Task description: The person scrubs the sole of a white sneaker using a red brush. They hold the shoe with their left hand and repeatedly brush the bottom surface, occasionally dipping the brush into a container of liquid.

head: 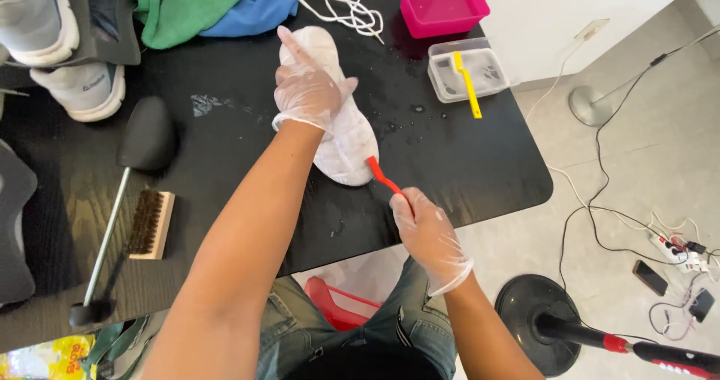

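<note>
A white shoe insole [346,136] lies on the black table [465,163]. My left hand [306,88], in a clear glove, presses flat on the insole's upper half and pins it down. My right hand [427,234], also gloved, grips a small red brush [381,176] whose head touches the insole's near end. Wet patches and droplets shine on the table around the insole.
A pink tub of water [442,4] and a clear tray with a yellow brush [466,80] stand at the far right. White laces [341,5], green and blue cloths [210,1], grey sneakers [75,88], a shoe tree [142,140] and a wooden brush [150,222] lie nearby. Cables and a stand base [540,320] cover the floor.
</note>
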